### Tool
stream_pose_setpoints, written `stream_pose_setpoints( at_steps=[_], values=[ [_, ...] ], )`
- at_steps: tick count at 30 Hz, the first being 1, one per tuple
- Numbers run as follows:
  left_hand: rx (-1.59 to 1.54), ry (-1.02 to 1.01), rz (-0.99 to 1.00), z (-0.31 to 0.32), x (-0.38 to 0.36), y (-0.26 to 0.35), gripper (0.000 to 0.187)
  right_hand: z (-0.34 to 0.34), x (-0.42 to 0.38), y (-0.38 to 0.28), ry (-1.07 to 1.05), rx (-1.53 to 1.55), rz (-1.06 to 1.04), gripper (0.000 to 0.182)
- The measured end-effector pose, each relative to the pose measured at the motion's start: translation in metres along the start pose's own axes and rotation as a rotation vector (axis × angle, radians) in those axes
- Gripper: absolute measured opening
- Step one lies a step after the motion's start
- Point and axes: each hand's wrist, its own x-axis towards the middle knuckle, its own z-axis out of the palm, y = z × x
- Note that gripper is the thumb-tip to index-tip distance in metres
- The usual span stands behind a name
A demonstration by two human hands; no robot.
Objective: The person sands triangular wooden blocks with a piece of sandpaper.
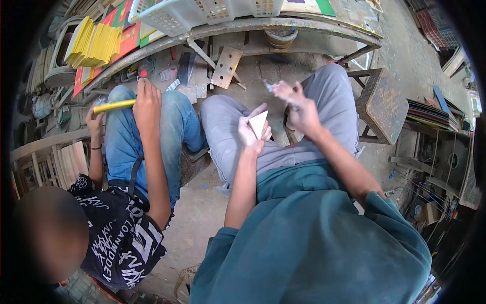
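Note:
My left hand is closed around a pale triangular wooden piece, held above my lap with one flat face up. To its right, my right hand is raised over my thigh, apart from the wood and smeared by motion. A small bluish-white scrap shows at its fingertips; its kind is too blurred to make out. Whitish dust appears to coat the fingers of both hands.
Beside me on the left sits a person holding a yellow strip in both hands. Ahead stands a metal-framed table with a white plastic basket and stacked yellow pieces. A wooden stool is on my right.

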Motion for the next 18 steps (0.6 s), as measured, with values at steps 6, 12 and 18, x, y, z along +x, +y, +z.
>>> stream_pose_setpoints(
  at_steps=[6, 12, 18],
  values=[
    [0.277, 0.132, 0.376, 0.007, 0.003, -0.013, 0.063, 0.016, -0.013, -0.011, -0.248, 0.005, -0.013, 0.068],
    [0.289, 0.164, 0.526, 0.012, 0.007, -0.017, 0.061, -0.002, -0.006, -0.016, -0.086, 0.003, -0.162, 0.070],
    [0.257, -0.168, 0.521, -0.017, 0.004, -0.005, 0.056, 0.004, -0.007, 0.005, -0.203, -0.179, 0.123, 0.059]
  ],
)
